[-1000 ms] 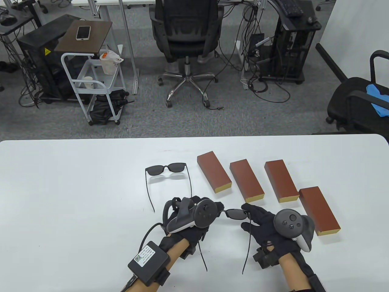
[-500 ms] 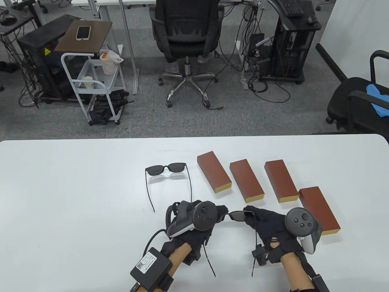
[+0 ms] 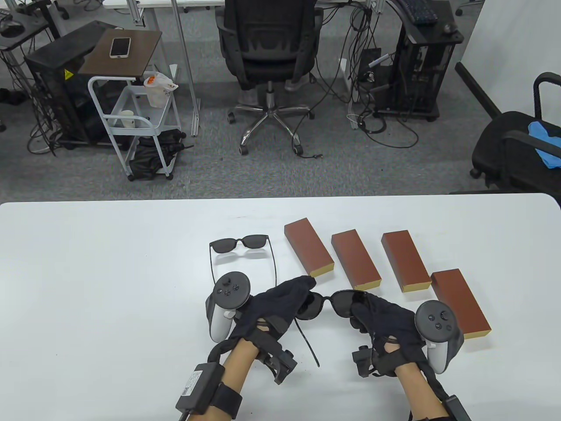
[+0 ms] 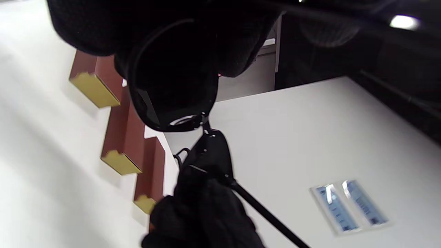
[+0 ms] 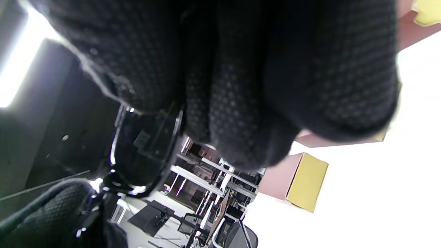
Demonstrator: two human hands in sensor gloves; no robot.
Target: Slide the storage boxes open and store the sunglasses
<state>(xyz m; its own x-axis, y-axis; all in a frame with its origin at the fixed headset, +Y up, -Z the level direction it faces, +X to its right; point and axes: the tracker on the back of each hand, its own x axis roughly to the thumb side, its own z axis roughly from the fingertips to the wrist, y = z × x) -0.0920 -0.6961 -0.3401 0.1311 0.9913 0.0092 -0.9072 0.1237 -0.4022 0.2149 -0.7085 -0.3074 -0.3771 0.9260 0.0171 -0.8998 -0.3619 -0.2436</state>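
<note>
Both hands hold a pair of black sunglasses (image 3: 334, 301) just above the table near its front edge. My left hand (image 3: 306, 293) grips the left lens, and my right hand (image 3: 357, 312) grips the right lens end. One temple arm hangs down toward me; the other is hidden under the right glove. The left wrist view shows the lens (image 4: 172, 89) under my fingers, and the right wrist view shows the other lens (image 5: 144, 151). A second pair of sunglasses (image 3: 240, 244) lies with its temples unfolded on the table behind my left hand. Several closed brown storage boxes (image 3: 355, 261) lie in a row to the right.
The nearest box (image 3: 460, 303) lies just right of my right hand, and another box (image 3: 309, 247) sits just beyond my left fingertips. The white table (image 3: 87, 272) stretches bare to the left. An office chair (image 3: 269, 52) and a cart (image 3: 131, 118) stand beyond the far edge.
My left hand has rolled over, so its tracker now sits on the left. The sunglasses have tipped lens-up and moved slightly away from me. Only one temple arm still shows.
</note>
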